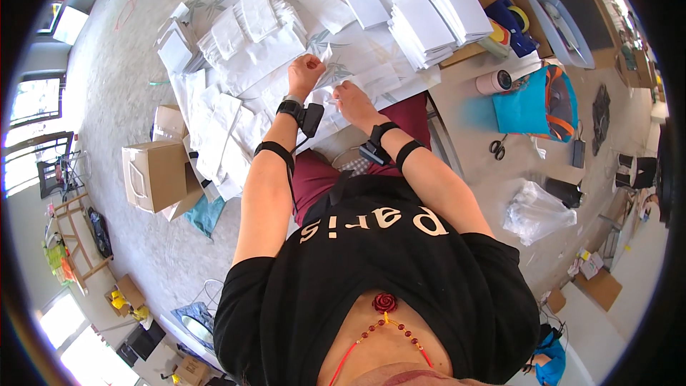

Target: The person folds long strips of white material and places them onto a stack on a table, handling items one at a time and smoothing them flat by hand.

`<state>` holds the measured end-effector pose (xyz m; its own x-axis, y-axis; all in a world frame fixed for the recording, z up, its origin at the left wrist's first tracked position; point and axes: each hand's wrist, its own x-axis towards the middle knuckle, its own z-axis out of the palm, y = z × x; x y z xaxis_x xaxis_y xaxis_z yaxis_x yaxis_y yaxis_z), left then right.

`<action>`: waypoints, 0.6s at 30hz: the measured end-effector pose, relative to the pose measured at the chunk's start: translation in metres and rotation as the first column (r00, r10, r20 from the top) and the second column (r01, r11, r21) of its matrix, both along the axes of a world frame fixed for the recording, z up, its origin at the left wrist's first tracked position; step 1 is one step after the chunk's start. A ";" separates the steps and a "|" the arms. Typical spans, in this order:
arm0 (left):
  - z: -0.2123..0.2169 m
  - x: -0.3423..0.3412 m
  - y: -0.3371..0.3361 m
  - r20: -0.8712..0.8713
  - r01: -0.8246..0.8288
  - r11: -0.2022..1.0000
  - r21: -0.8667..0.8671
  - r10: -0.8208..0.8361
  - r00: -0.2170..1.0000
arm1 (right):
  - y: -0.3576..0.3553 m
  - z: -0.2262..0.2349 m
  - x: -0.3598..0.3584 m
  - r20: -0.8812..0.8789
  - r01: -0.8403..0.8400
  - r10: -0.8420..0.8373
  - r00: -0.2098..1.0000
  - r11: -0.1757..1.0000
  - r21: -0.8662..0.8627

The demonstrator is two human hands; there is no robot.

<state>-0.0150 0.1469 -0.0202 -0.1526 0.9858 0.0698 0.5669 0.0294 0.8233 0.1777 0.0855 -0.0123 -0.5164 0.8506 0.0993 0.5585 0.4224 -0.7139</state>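
Both my hands are over a table spread with a white leaf-patterned cover (341, 50). My left hand (306, 75) has its fingers curled, with a corner of a thin white sheet (326, 54) at its fingertips. To the right and nearer me, my right hand (352, 105) pinches at a white piece (325, 94) whose kind I cannot make out. Overlapping white sheets lie beneath and around both hands. Beyond my left hand is a layered pile of white flat pieces (259, 13). Another loose white heap (214, 121) covers the table's left side.
Stacks of white folded paper (421, 28) stand at the back right, beside a cardboard box with tape (524, 20). On the floor right are a pink cylinder (493, 82), a blue bag (525, 104), scissors (497, 148) and a plastic bag (539, 212). Cardboard boxes (153, 175) stand left.
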 end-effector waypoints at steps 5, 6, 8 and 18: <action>-0.002 -0.005 -0.007 -0.028 0.011 0.996 0.086 -0.008 1.000 | 0.009 0.002 -0.009 -0.205 0.192 -0.191 0.960 0.981 -0.015; -0.001 -0.005 -0.009 -0.027 0.013 0.995 0.099 -0.010 1.000 | 0.015 0.006 -0.012 -0.262 0.279 -0.284 0.922 0.959 -0.060; 0.001 -0.006 -0.014 -0.032 0.009 0.993 0.116 -0.005 0.999 | 0.026 0.014 -0.018 -0.305 0.393 -0.422 0.854 0.906 -0.155; 0.011 -0.007 -0.021 -0.062 0.022 0.987 0.161 -0.012 0.998 | 0.073 -0.002 -0.025 -0.220 0.446 -0.501 0.837 0.858 -0.254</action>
<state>-0.0222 0.1259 -0.0088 -0.1267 0.9633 0.2365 0.6150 -0.1108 0.7807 0.1527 0.1583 -0.0139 -0.0215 0.9997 -0.0090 0.4310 0.0011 -0.9023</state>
